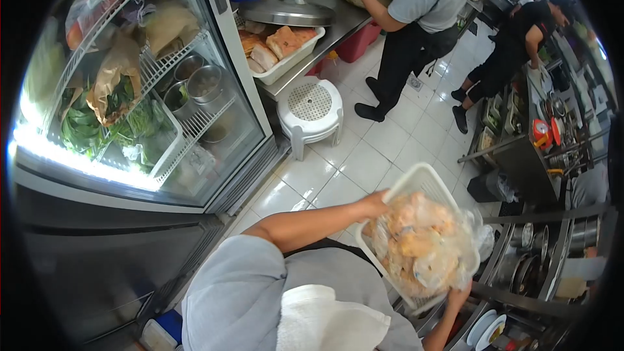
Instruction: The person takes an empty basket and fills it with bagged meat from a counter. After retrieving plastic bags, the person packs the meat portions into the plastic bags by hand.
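Observation:
A white plastic basket (427, 177) is held out in front of my body, tilted. Inside are clear plastic bags (419, 240) of pale orange food pieces, whose kind I cannot make out. My left hand (372, 207) is closed on the basket's near-left rim. At the lower right end, my right hand (458, 297) grips the rim, its fingers partly hidden by the basket and bags.
A glass-door fridge (231, 91) with greens and metal pots stands left. White stools (312, 107) are stacked beside a steel counter (341, 19) bearing a tray (292, 58) of bread-like slabs. Two co-workers (422, 13) stand ahead on the tiled floor (351, 156). Shelves (520, 292) hold pans at right.

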Available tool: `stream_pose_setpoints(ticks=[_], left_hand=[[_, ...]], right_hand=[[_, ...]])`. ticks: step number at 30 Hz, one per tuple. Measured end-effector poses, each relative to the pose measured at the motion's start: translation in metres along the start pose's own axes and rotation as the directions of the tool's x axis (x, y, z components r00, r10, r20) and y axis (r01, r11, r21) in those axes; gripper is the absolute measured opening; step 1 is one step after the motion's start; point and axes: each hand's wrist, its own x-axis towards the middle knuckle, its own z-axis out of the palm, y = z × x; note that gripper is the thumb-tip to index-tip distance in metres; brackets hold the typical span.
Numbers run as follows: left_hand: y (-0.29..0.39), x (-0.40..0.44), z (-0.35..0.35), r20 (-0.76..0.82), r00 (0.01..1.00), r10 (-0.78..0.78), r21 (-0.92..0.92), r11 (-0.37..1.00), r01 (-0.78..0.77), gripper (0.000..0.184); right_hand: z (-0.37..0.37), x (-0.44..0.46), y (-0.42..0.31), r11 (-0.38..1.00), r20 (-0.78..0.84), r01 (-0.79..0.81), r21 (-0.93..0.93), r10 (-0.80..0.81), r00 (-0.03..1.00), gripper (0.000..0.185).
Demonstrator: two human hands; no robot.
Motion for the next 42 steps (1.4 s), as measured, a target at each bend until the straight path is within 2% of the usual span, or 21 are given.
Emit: stream_pose_setpoints(ticks=[2,5,7,9,10,12,13,15,16,18,24,27,31,32,34,36,38,39,40,41,42], left_hand=[[0.010,-0.016,-0.041,-0.097,0.995,0.023,-0.074,0.997,-0.030,0.050],[-0.003,-0.024,-0.097,-0.256,0.966,0.025,-0.155,0.986,-0.066,0.059],[0.000,-0.036,-0.126,-0.332,0.943,0.011,-0.197,0.977,-0.081,0.062],[-0.001,-0.044,-0.150,-0.510,0.859,-0.052,-0.267,0.958,-0.101,0.064],[-0.009,-0.043,-0.164,-0.521,0.852,-0.052,-0.272,0.956,-0.108,0.064],[-0.036,-0.032,-0.193,-0.690,0.722,-0.041,-0.235,0.957,-0.171,0.057],[-0.043,-0.029,-0.204,-0.705,0.708,-0.048,-0.242,0.954,-0.176,0.057],[-0.053,-0.017,-0.220,-0.766,0.630,-0.128,-0.419,0.843,-0.337,0.061],[-0.059,-0.009,-0.226,-0.778,0.610,-0.149,-0.429,0.835,-0.344,0.061],[-0.065,0.008,-0.236,-0.875,0.431,-0.221,-0.400,0.831,-0.387,0.062],[-0.084,0.062,-0.265,-0.916,0.223,-0.333,-0.401,0.753,-0.522,0.063],[-0.090,0.086,-0.274,-0.921,0.152,-0.358,-0.376,0.722,-0.581,0.064],[-0.130,0.124,-0.299,-0.927,0.050,-0.372,-0.312,0.688,-0.655,0.062],[-0.134,0.127,-0.301,-0.921,0.029,-0.388,-0.310,0.687,-0.657,0.062],[-0.135,0.131,-0.311,-0.932,-0.018,-0.362,-0.290,0.774,-0.563,0.060],[-0.145,0.131,-0.312,-0.924,-0.076,-0.376,-0.276,0.790,-0.547,0.058],[-0.137,0.129,-0.319,-0.911,-0.098,-0.401,-0.368,0.896,-0.247,0.058],[-0.140,0.132,-0.320,-0.888,-0.127,-0.441,-0.379,0.861,-0.339,0.054],[-0.154,0.140,-0.317,-0.859,-0.173,-0.482,-0.433,0.864,-0.257,0.051],[-0.169,0.142,-0.322,-0.819,-0.259,-0.512,-0.476,0.858,-0.192,0.049],[-0.180,0.139,-0.324,-0.886,-0.100,-0.453,-0.363,0.811,-0.459,0.069]], right_hand=[[0.041,0.054,-0.033,0.999,0.091,0.036,0.003,-0.036,0.995,0.031],[0.112,0.132,-0.066,0.990,0.235,0.112,0.086,-0.129,0.963,0.027],[0.159,0.179,-0.095,0.996,0.362,0.087,0.012,-0.085,0.928,0.026],[0.217,0.225,-0.108,0.976,0.404,0.160,0.150,-0.209,0.891,0.026],[0.246,0.248,-0.116,0.973,0.470,0.195,0.125,-0.231,0.852,0.026],[0.299,0.292,-0.148,0.961,0.583,0.246,0.125,-0.272,0.766,0.027],[0.326,0.309,-0.167,0.955,0.631,0.257,0.148,-0.291,0.719,0.027],[0.387,0.348,-0.190,0.931,0.700,0.332,0.151,-0.338,0.629,0.030],[0.418,0.365,-0.200,0.928,0.721,0.339,0.158,-0.343,0.602,0.030],[0.481,0.398,-0.215,0.899,0.797,0.389,0.201,-0.381,0.468,0.036],[0.625,0.465,-0.273,0.721,0.864,0.650,0.240,-0.464,0.196,0.044],[0.681,0.485,-0.296,0.693,0.906,0.677,0.248,-0.414,0.091,0.044],[0.728,0.495,-0.322,0.648,0.939,0.749,0.138,-0.326,0.109,0.056],[0.739,0.495,-0.318,0.642,0.942,0.750,0.156,-0.325,0.082,0.056],[0.769,0.505,-0.305,0.702,0.943,0.697,0.146,-0.312,0.116,0.064],[0.776,0.511,-0.304,0.731,0.975,0.681,0.051,-0.184,0.124,0.065],[0.783,0.514,-0.295,0.706,0.968,0.704,0.075,-0.220,0.118,0.066],[0.787,0.517,-0.286,0.692,0.965,0.719,0.072,-0.231,0.126,0.065],[0.781,0.520,-0.284,0.675,0.958,0.732,0.094,-0.260,0.116,0.064],[0.793,0.525,-0.262,0.569,0.869,0.779,0.263,-0.490,0.065,0.062],[0.808,0.533,-0.249,0.610,0.800,0.632,0.477,-0.599,-0.025,0.062]])
